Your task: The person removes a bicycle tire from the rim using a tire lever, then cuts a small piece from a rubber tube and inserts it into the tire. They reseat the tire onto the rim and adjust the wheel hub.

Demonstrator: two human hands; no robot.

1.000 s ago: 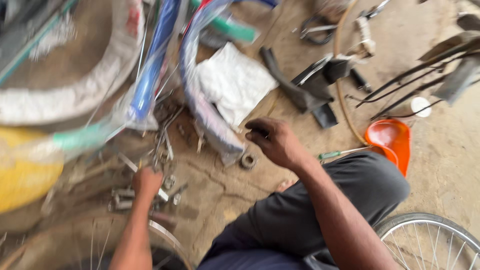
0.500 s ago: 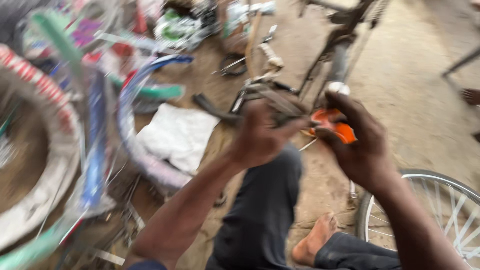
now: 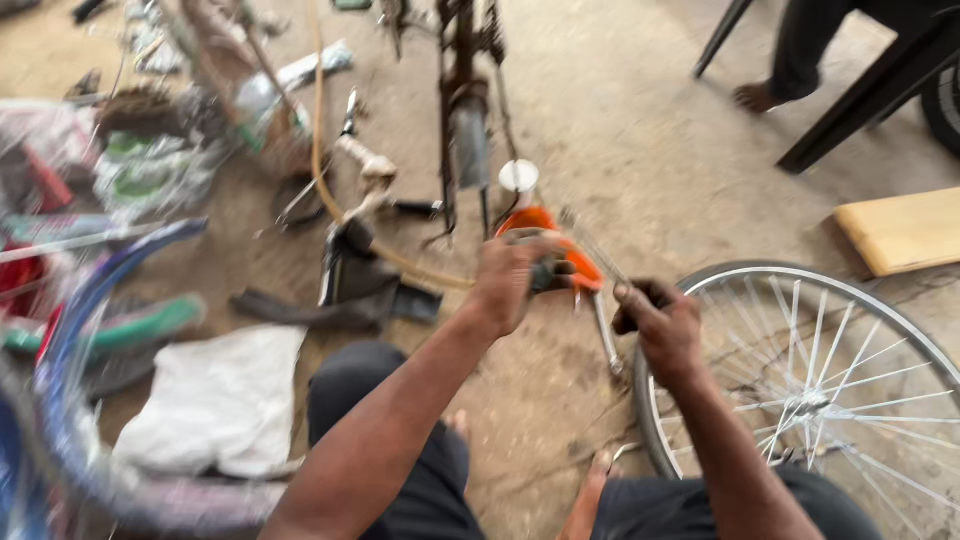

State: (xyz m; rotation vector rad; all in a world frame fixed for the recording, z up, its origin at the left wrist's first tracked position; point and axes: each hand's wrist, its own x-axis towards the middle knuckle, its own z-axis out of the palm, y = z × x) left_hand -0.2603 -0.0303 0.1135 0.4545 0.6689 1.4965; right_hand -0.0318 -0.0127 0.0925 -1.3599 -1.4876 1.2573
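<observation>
My left hand (image 3: 510,280) is closed around a small dark part, too blurred to make out, right over an orange plastic container (image 3: 560,245) on the dirt floor. My right hand (image 3: 655,320) is a fist just to its right, above the rim of a spoked bicycle wheel (image 3: 800,400). A thin metal rod (image 3: 595,248) seems to run up from that fist. Between the two hands a metal wrench (image 3: 605,340) lies on the ground. My knees and a bare foot (image 3: 590,495) show at the bottom.
An upturned bicycle frame (image 3: 465,120) stands ahead, with a black saddle (image 3: 355,285) left of it. A white cloth (image 3: 215,400) and blue rims (image 3: 80,330) lie at the left. A wooden board (image 3: 900,230) and another person's foot (image 3: 760,95) are at the right.
The view has swung right and steadied. My hands, held together half a second ago, have come apart. The left is over the orange container and the right has dropped to the wheel.
</observation>
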